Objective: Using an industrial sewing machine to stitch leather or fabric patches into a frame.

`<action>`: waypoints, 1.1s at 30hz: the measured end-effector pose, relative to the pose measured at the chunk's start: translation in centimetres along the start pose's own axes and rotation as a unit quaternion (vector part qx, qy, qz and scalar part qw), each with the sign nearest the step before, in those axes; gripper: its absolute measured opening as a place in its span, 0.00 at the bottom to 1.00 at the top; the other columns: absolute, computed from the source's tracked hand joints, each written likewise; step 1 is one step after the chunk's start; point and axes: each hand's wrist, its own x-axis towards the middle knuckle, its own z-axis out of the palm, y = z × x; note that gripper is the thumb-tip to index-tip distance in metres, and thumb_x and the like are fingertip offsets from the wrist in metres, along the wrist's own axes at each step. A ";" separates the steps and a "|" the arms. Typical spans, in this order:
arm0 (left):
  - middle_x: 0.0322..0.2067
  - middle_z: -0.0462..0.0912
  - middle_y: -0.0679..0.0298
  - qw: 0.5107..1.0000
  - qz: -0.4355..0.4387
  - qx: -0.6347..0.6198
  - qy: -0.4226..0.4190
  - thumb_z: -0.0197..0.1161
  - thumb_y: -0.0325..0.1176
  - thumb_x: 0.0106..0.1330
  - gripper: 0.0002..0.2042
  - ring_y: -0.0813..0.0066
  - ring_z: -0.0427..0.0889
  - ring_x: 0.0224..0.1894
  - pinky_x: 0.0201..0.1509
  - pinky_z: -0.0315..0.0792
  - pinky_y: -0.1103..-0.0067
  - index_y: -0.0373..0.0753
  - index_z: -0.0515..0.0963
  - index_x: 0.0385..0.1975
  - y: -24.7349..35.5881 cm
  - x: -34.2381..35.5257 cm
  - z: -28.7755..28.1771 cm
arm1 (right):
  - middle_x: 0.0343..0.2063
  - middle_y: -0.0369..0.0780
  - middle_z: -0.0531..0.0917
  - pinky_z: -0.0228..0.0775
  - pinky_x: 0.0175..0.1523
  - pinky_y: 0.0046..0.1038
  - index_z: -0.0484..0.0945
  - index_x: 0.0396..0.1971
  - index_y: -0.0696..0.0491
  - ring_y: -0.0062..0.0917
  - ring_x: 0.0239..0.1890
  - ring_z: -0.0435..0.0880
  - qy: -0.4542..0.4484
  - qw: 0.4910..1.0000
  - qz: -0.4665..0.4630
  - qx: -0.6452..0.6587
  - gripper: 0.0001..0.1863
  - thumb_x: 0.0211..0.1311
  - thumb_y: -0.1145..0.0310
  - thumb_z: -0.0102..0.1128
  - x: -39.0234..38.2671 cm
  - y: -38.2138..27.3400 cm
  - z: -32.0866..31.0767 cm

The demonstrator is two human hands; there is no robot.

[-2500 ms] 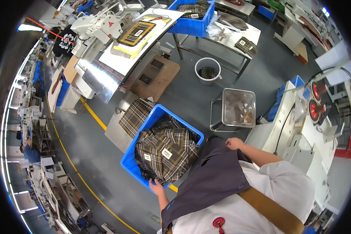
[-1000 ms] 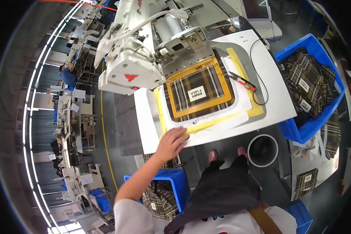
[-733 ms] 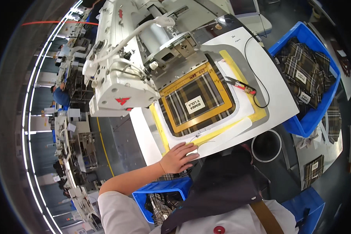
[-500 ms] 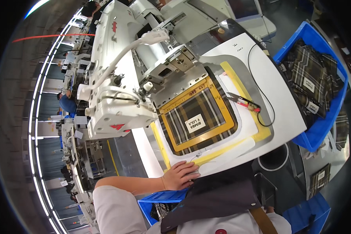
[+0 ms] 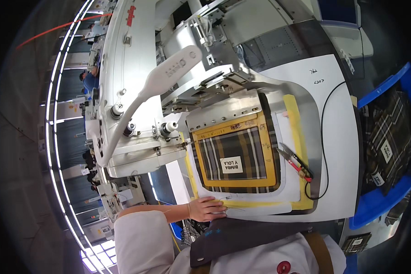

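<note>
My left hand (image 5: 207, 209) rests on the near edge of the white work board (image 5: 338, 192), fingers extended and somewhat bent, on or beside the yellow tape. Just beyond it a yellow frame (image 5: 270, 157) holds plaid fabric (image 5: 251, 160) with a white label (image 5: 231, 165) under a metal plate (image 5: 223, 112). A white industrial sewing machine (image 5: 123, 86) stands at the left of the frame, its head next to the frame's left side. Snips with red on the handles (image 5: 297, 166) lie right of the frame, by a black cord. My right hand is not in view.
A blue crate (image 5: 381, 210) of plaid pieces stands at the right, with more pieces below it. My dark apron (image 5: 251, 235) is against the table's front edge. A co-worker (image 5: 90, 80) is at machines along the left, and part of another blue crate shows under my arm.
I have moved from the crate on the floor to the machine table and closer to it. My left hand left the crate and stays on the board. My right hand has gone out of view.
</note>
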 end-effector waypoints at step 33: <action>0.61 0.65 0.67 0.995 -0.019 0.080 0.060 0.62 0.35 0.56 0.26 0.66 0.63 0.64 0.66 0.57 0.66 0.51 0.69 0.58 1.1 2.3 -0.5 | 0.28 0.41 0.83 0.72 0.37 0.24 0.81 0.36 0.61 0.22 0.28 0.82 0.388 0.753 -0.489 0.208 0.14 0.60 0.65 0.55 8.7 -63.7 -44.4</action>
